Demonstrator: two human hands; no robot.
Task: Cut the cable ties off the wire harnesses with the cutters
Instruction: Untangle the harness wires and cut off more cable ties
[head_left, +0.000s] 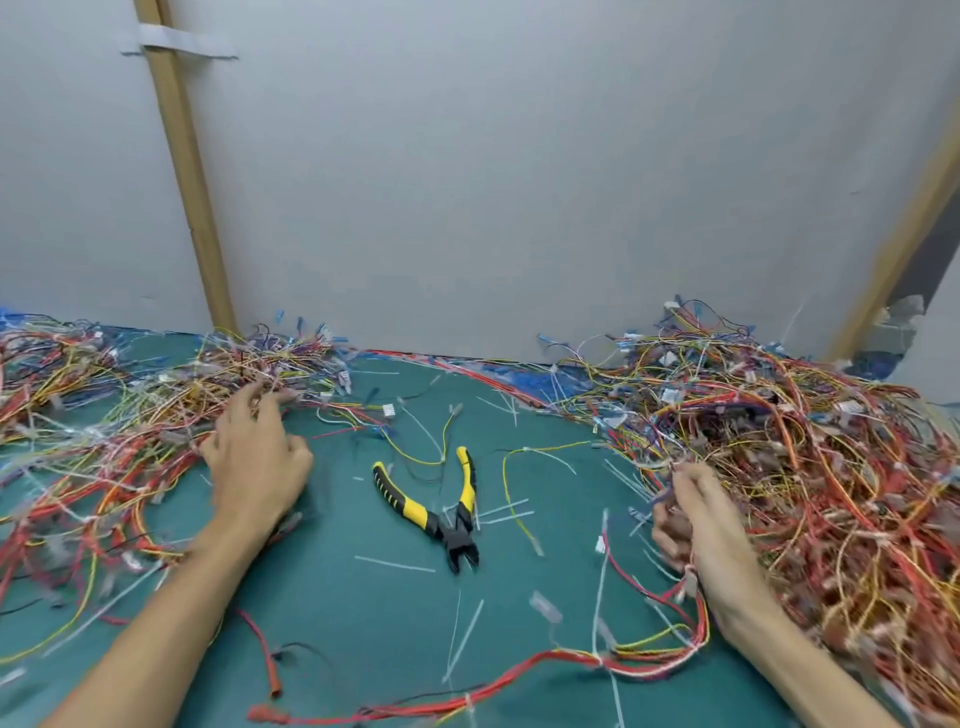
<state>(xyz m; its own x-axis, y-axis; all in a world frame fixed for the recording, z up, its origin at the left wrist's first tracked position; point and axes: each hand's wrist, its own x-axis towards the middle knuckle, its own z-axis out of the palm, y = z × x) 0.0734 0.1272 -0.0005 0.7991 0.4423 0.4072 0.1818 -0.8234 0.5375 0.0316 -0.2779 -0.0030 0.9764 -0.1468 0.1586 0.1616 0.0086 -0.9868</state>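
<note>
Both bare arms are stretched forward. The left hand (254, 457) is laid palm down to the left of the cutters (436, 512), with its fingers spread. The right hand (691, 519) is held to the right of the cutters, and its fingers are curled round some wires (693, 584).

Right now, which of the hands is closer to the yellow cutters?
Left. The left hand lies just left of the cutters, on tangled wires. The right hand is farther off to their right, gripping wires.

A green mat (363, 634) covers the bench; grey wall panels (493, 182) stand behind; a wooden strip (187, 171), taped (179, 45) near its top, slants at left; blue sheeting (558, 387) lies along the back edge.
</note>
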